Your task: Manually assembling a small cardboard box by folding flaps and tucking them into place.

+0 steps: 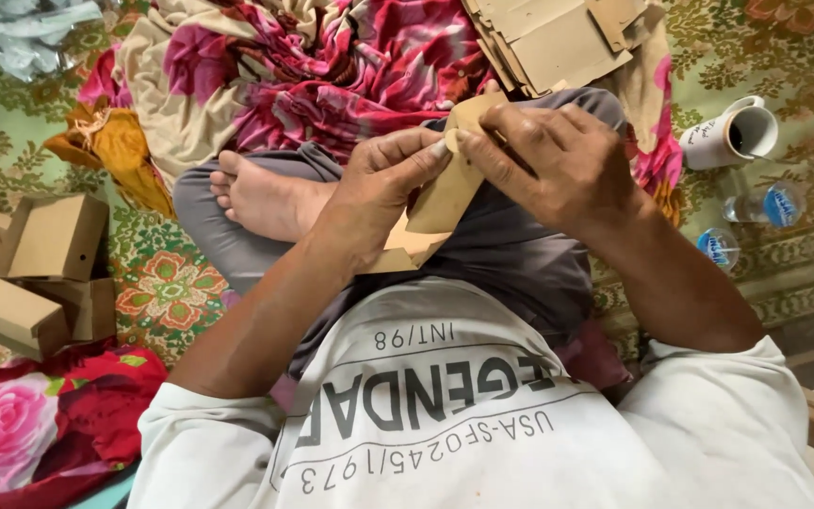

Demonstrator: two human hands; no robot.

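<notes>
I sit cross-legged on a patterned mat and hold a flat brown cardboard piece (440, 203) over my lap. My left hand (379, 184) pinches its upper left edge with thumb and fingers. My right hand (558, 160) grips the top of the piece, fingers curled over a folded flap. The lower corner of the cardboard rests against my grey trousers. My bare foot (270, 198) lies just left of the hands.
Folded brown cardboard boxes (35, 273) sit at the left. A stack of flat cardboard blanks (558, 38) lies ahead on floral cloth. A white mug (732, 132) on its side and two plastic water cups (765, 203) rest at the right.
</notes>
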